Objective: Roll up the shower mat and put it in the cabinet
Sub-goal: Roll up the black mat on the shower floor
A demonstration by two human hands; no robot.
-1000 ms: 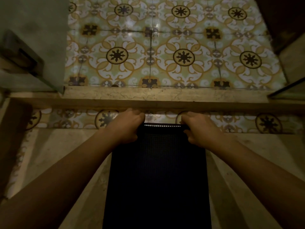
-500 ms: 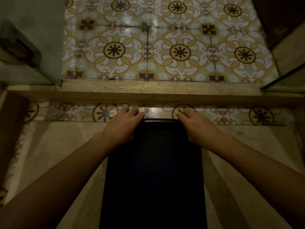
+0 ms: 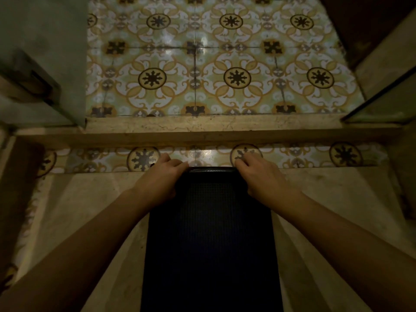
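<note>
Shower mat: dark, long and narrow, lying flat on the pale stone floor and running from the bottom of the view away from the person; only its far end is turned over into a low, tight curl.
Left hand: set on the far left corner of the mat, its grip clenched on the curled edge, fingers reaching over the curl and thumb side toward the middle.
Right hand: mirrors it on the far right corner, grip likewise closed on the curl.
Why held so: one hand at each corner probably keeps the roll square across the width, so it does not skew as it is drawn toward the person.
Step in hand: judged to be the very start of rolling; nearly the whole mat is flat and unrolled.
Patterned tile strip: just past the fingers, at the foot of the step.
Stone threshold: a raised step across the view, beyond the strip.
Patterned floor: glossy tiles beyond the threshold, bare in this view.
Glass panel: upper left, upright, with dark hardware on it.
Cabinet: not clearly identifiable here.
</note>
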